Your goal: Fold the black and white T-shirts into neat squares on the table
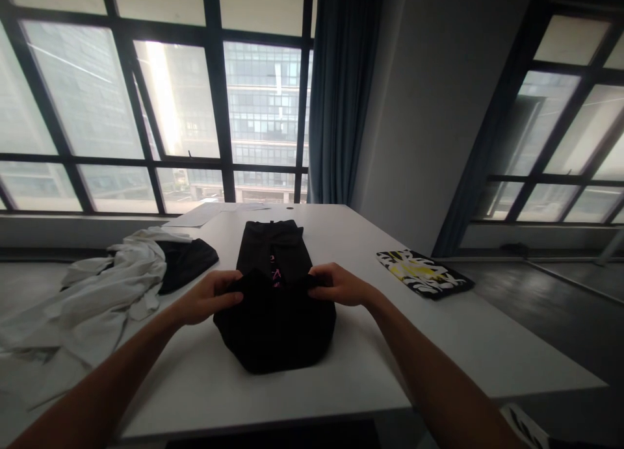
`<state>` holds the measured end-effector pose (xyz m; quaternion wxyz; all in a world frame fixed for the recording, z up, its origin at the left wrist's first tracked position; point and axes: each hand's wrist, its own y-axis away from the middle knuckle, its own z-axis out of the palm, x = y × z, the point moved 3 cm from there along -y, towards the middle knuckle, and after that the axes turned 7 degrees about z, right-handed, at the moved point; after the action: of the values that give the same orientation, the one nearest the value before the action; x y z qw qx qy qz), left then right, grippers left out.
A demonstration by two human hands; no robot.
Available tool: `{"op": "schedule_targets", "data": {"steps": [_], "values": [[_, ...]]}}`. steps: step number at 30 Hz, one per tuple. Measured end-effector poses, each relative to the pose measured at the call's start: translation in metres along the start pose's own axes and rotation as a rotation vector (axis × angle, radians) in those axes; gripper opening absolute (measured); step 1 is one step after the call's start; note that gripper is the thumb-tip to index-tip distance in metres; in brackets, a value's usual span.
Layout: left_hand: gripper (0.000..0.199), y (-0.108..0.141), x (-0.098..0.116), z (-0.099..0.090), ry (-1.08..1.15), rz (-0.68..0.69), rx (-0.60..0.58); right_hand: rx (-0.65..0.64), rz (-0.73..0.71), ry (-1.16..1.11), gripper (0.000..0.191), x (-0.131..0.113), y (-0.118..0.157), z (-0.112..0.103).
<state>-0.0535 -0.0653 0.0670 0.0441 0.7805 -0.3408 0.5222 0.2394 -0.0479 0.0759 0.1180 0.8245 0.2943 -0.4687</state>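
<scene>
A black garment (283, 332) lies in the middle of the white table, folded into a long narrow shape, with a small pink print showing near its centre. My left hand (214, 296) pinches a folded edge of the cloth on the left side. On the right side, my right hand (338, 284) pinches the same fold between thumb and fingers. Between the hands the fold is slightly raised, and the garment's far part lies flat beyond them.
White cloth (102, 293) is heaped at the left beside a dark cloth (188, 262). A folded black, white and yellow patterned item (422, 272) lies near the right edge of the table (439, 345). Papers (195, 215) rest at the far left, before windows and a curtain.
</scene>
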Motion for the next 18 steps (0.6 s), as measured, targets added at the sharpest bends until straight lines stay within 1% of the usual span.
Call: {"op": "schedule_targets", "data": {"steps": [2,3,4,5,6,8,9,10,11,12,13,14,15,17,18], "values": [[0.038,0.002,0.005,-0.003,-0.132,0.044,-0.014,0.059,-0.016,0.019,0.031,-0.002,0.001,-0.003],[0.036,0.003,0.007,-0.003,-0.206,0.062,-0.038,0.061,-0.019,0.033,0.029,-0.003,0.003,-0.005],[0.033,0.004,0.010,-0.001,-0.272,0.072,-0.084,0.028,-0.012,0.054,0.028,-0.003,0.004,-0.005],[0.031,0.005,0.011,0.003,-0.324,0.072,-0.157,-0.039,0.008,0.085,0.029,-0.003,0.006,-0.004],[0.031,0.006,0.013,0.008,-0.358,0.064,-0.254,-0.132,0.039,0.124,0.031,-0.002,0.007,-0.001],[0.037,0.009,0.013,0.020,-0.373,0.019,-0.473,-0.356,0.121,0.193,0.038,0.001,0.011,0.005],[0.041,0.010,0.013,0.024,-0.355,-0.014,-0.569,-0.448,0.155,0.203,0.041,0.003,0.012,0.008],[0.046,0.011,0.012,0.026,-0.320,-0.043,-0.646,-0.505,0.176,0.192,0.042,0.005,0.012,0.009],[0.050,0.011,0.012,0.026,-0.274,-0.069,-0.703,-0.514,0.186,0.173,0.041,0.006,0.010,0.008],[0.052,0.010,0.011,0.023,-0.224,-0.088,-0.738,-0.477,0.187,0.162,0.038,0.007,0.006,0.005],[0.051,0.008,0.010,0.018,-0.192,-0.098,-0.750,-0.400,0.188,0.179,0.033,0.009,0.002,0.000],[0.048,0.005,0.009,0.011,-0.194,-0.100,-0.737,-0.306,0.195,0.231,0.027,0.012,-0.004,-0.007],[0.043,0.001,0.005,0.003,-0.235,-0.097,-0.693,-0.218,0.215,0.314,0.023,0.015,-0.009,-0.013],[0.031,-0.007,-0.005,-0.013,-0.401,-0.082,-0.529,-0.104,0.276,0.502,0.024,0.023,-0.017,-0.022],[0.027,-0.010,-0.011,-0.019,-0.486,-0.062,-0.444,-0.085,0.298,0.569,0.027,0.027,-0.019,-0.023]]}}
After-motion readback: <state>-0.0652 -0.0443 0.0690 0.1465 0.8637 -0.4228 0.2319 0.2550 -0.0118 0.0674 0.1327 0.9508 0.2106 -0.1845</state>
